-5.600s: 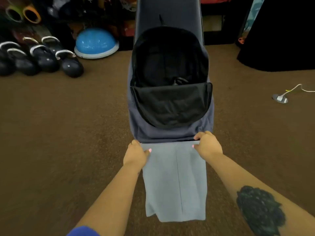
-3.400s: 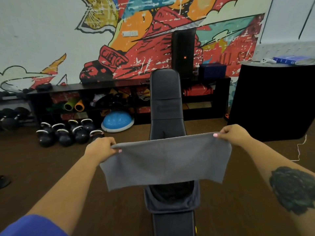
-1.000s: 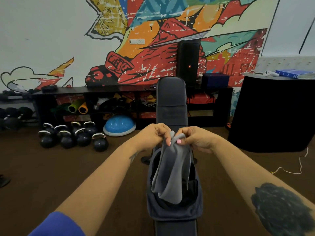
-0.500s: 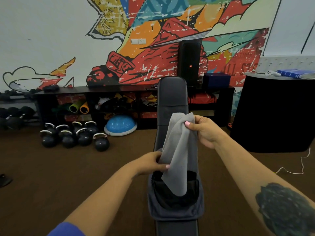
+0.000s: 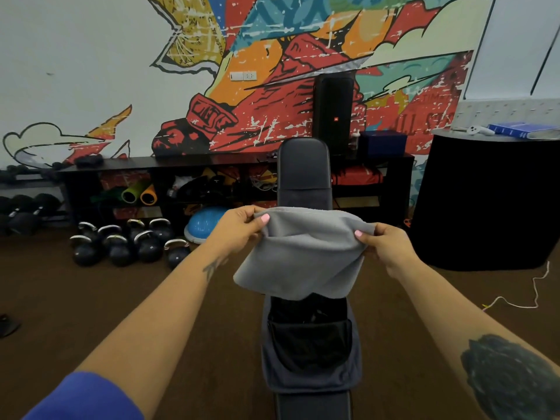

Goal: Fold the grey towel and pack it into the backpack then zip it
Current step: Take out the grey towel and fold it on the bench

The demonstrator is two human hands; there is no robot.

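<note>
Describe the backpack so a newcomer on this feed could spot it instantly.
Start at the long black padded bench running up the middle of the view toward the mural wall. The backpack lies on its near end, below the grey towel held up by the left hand and right hand. It is the only dark grey-blue bag there, unzipped, its black interior showing.

We reach both bare arms forward, forearms converging at chest height. Our left hand (image 5: pixel 239 230) pinches the towel's (image 5: pixel 303 259) upper left corner, thumb on top, fingers curled beneath. Our right hand (image 5: pixel 391 247) pinches the upper right corner in the same grip, slightly lower. A dark tattoo marks the right forearm; a blue sleeve covers the left upper arm.
</note>
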